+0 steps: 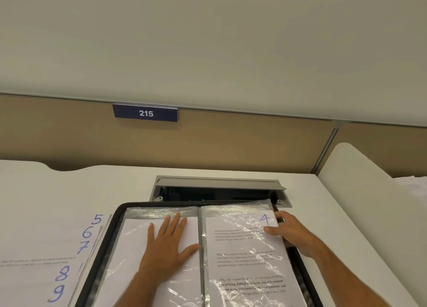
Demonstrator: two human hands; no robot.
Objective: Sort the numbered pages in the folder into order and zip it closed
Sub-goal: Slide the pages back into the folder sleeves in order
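A black zip folder (115,221) lies open on the desk in front of me, with clear plastic sleeves on both sides. My left hand (167,244) rests flat, fingers spread, on the left sleeve over a blank white sheet. The right sleeve holds page 4 (245,256), printed text with a blue handwritten 4 at its top right corner. My right hand (291,232) pinches that sleeve's right edge near the top, thumb on top and fingers under it. Left of the folder lies a fanned stack of loose pages (46,256) showing blue numbers 5, 6, 7, 8 and 9.
An open grey cable hatch (219,186) sits in the white desk (69,186) just behind the folder. A tan partition with a blue 215 plate (145,113) stands at the back. A second desk with papers (411,186) is at the right.
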